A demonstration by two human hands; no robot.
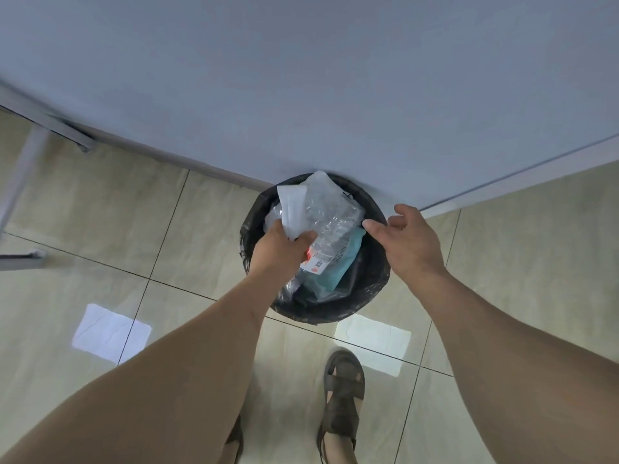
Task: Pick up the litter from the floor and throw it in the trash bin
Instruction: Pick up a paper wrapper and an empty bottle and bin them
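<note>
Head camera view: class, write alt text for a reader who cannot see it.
A person's left hand grips crumpled white paper over a round bin lined with a black plastic bag, already holding a crushed clear plastic bottle and a teal packet. The right hand hovers open by the rim, above beige floor tiles and a brown sandal.

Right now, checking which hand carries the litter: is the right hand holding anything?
No, the right hand hovers empty with loose fingers over the trash bin rim.
</note>
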